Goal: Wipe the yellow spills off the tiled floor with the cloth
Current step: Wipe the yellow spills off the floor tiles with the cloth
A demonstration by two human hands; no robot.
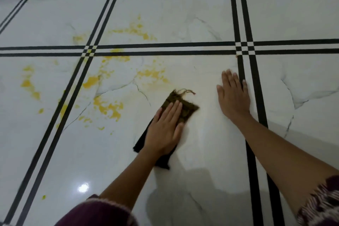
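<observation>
Left hand (166,130) flat on cloth (185,110); no writing.

An indoor room, likely a home: glossy marble-look tiled floor (183,14) with black stripes (244,14).

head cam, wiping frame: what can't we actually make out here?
- Cloth: its middle is hidden under the left hand; the near end is motion-blurred.
- Floor under the right hand: covered by the flat palm, so any spill there is unseen.
- Spills: they run toward the left edge; extent beyond the frame is unknown.
- Top left: a dark band cut off by the edge, unidentifiable.
</observation>
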